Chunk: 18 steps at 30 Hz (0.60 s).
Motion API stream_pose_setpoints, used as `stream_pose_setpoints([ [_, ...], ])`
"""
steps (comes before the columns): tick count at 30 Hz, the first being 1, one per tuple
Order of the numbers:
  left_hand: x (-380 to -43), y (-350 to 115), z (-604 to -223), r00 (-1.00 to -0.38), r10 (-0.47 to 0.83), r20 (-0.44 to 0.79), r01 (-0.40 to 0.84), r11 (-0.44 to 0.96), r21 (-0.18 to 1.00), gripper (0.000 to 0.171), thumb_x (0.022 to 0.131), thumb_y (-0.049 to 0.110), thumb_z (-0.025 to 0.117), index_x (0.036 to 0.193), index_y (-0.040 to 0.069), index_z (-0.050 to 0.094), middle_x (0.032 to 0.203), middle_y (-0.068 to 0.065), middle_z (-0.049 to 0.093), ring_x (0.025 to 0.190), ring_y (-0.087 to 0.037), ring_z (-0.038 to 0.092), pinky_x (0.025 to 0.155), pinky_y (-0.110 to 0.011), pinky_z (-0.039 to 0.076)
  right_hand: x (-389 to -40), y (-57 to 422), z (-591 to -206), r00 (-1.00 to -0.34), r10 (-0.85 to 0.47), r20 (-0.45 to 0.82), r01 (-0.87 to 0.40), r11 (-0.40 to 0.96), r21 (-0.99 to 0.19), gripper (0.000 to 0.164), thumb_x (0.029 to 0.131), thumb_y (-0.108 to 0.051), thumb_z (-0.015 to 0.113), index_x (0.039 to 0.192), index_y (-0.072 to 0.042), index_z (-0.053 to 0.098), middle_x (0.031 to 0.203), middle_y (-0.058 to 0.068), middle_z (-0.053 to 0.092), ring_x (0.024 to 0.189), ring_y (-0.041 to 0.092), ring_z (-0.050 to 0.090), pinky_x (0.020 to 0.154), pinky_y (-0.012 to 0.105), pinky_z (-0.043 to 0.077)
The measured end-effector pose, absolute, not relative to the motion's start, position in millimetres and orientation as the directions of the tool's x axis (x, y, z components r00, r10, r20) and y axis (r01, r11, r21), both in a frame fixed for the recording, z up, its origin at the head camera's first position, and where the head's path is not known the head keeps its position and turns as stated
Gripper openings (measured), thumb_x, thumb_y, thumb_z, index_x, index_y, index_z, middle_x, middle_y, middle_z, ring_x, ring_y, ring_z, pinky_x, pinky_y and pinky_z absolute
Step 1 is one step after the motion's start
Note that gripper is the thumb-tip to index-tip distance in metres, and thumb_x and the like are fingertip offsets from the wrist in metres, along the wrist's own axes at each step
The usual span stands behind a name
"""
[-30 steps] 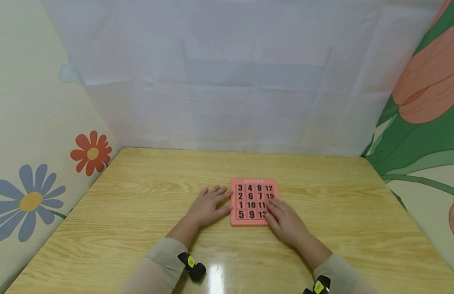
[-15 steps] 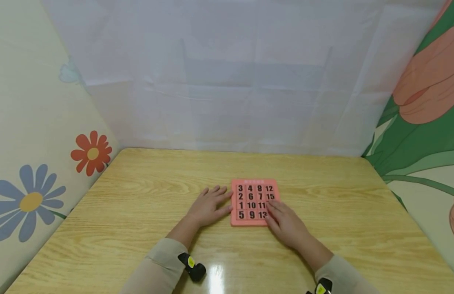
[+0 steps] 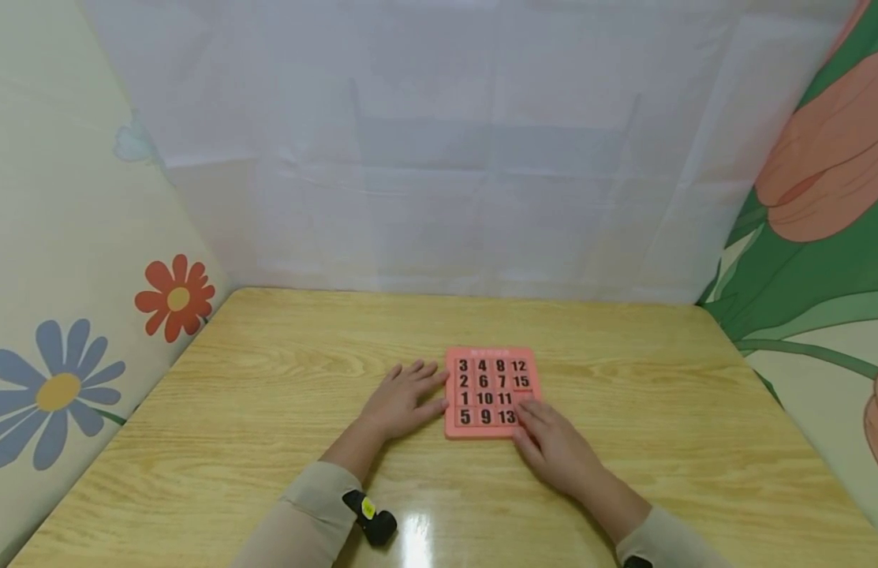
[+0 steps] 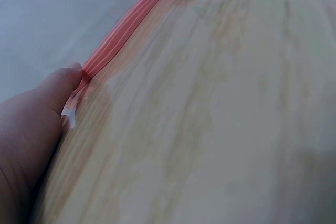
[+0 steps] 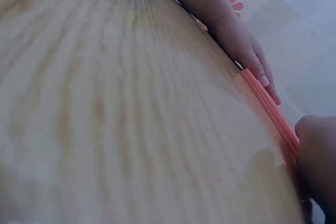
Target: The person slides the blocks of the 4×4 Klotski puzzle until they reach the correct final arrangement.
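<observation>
A pink sliding number puzzle (image 3: 484, 383) lies flat on the table, with black numbers on its square tiles. At its left edge, my left hand (image 3: 405, 401) rests palm down with fingers spread and fingertips against the frame. My right hand (image 3: 558, 451) lies over the lower right corner, its fingertips on the tiles and its thumb near the front edge. Below the 15 tile a bare slot partly shows; the fingers hide the corner tile. The left wrist view shows the left thumb (image 4: 60, 87) touching the puzzle's side (image 4: 123, 30). In the right wrist view, the right hand (image 5: 320, 153) is beside the puzzle's edge (image 5: 268, 106).
The wood-grain table (image 3: 268, 355) extends around the puzzle. A white cloth (image 3: 439, 158) hangs behind it, and flower-printed panels (image 3: 69, 237) stand at both sides. A black wrist device (image 3: 371, 517) sits on the left sleeve.
My right fingertips have slid slightly toward me along the right column, and a slot under the 15 tile now shows. The left hand has stayed in place.
</observation>
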<state>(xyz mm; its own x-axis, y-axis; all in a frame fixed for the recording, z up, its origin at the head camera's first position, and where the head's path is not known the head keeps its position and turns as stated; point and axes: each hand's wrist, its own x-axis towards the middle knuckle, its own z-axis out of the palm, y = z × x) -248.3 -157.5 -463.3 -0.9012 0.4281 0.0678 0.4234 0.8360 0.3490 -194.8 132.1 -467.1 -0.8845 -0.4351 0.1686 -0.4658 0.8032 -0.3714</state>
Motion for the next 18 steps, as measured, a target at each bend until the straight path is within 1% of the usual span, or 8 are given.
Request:
stream_pose_setpoints([
  [18,-247.5,-157.5,-462.8,-0.899,0.432,0.076,0.429,0.831,0.353,0.060,0.098,0.049,0.051,0.149,0.020,0.043,0.157,-0.009,0.038,0.149,-0.033,0.026,0.123,-0.057,0.014,-186.3,133.7,-469.3,-0.881,-0.436,0.180,-0.472,0.803,-0.364,0.048,0.098,-0.031,0.055,0.138,-0.003,0.055,0.149,0.011,0.049,0.141,0.029,0.043,0.119,0.046,0.032],
])
